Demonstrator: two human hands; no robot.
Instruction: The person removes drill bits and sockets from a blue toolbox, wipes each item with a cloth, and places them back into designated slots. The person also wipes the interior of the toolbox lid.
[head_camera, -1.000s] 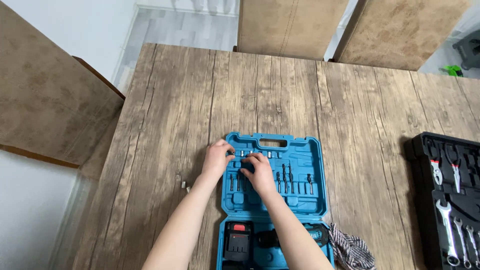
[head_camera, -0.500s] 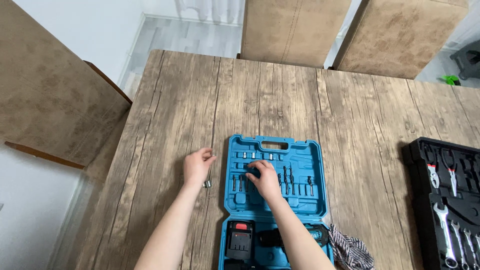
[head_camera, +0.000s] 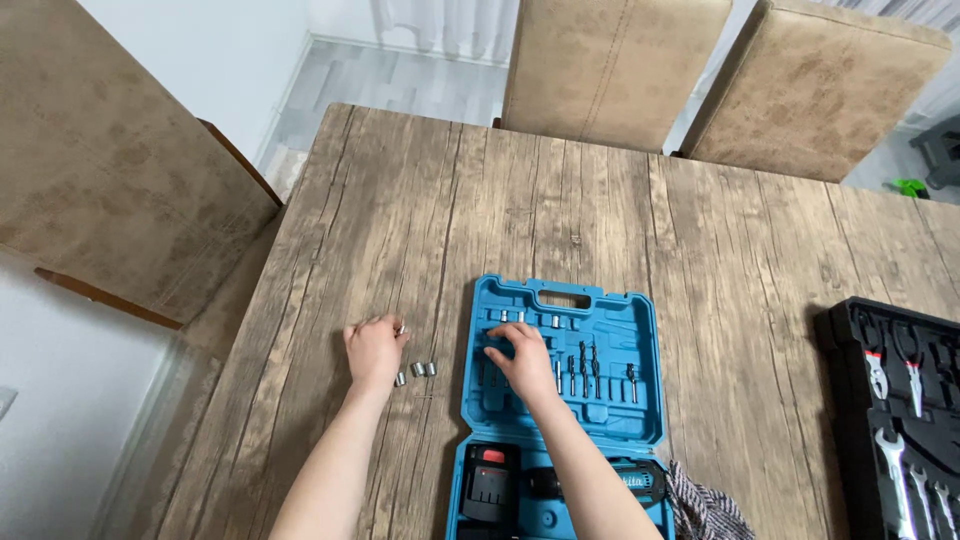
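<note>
This is a home dining room: a long wooden dining table (head_camera: 560, 230) with padded beige chairs (head_camera: 610, 70) at the far side, pale floor and white walls

Both bare forearms reach away from the body, hands palm down.

Left hand (head_camera: 374, 350) lies well left of the right, fingers curled loosely, knuckles up, wrist straight; whether it grips anything cannot be told. Right hand (head_camera: 522, 358) sits farther right at about the same depth, fingers bent downward and spread slightly, forearm angled in from the near right. The hands are apart, not touching.
</note>
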